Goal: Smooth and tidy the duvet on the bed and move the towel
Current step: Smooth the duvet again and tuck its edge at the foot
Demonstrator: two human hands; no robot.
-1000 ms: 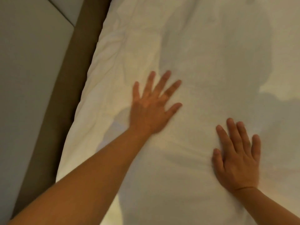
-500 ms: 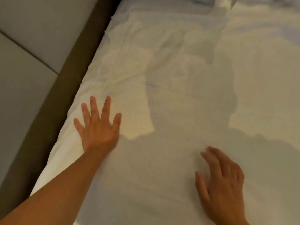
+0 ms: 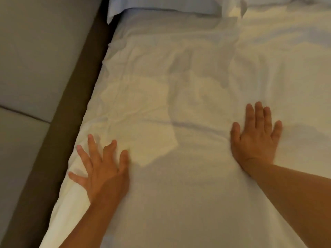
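A white duvet [image 3: 188,86] covers the bed and fills most of the view, with creases across its middle and a long fold running between my hands. My left hand [image 3: 103,169] lies flat on the duvet near its left edge, fingers spread. My right hand [image 3: 256,138] presses flat on the duvet further right, fingers straight and close together. No towel is in view.
A pillow [image 3: 161,5] lies at the head of the bed, top of the view. A dark brown strip [image 3: 71,113] runs along the bed's left side, with grey padded panels [image 3: 35,59] beyond it.
My left hand has slid toward the duvet's left edge. My right hand has moved forward and flattened. The view has tilted up, bringing the pillow into sight.
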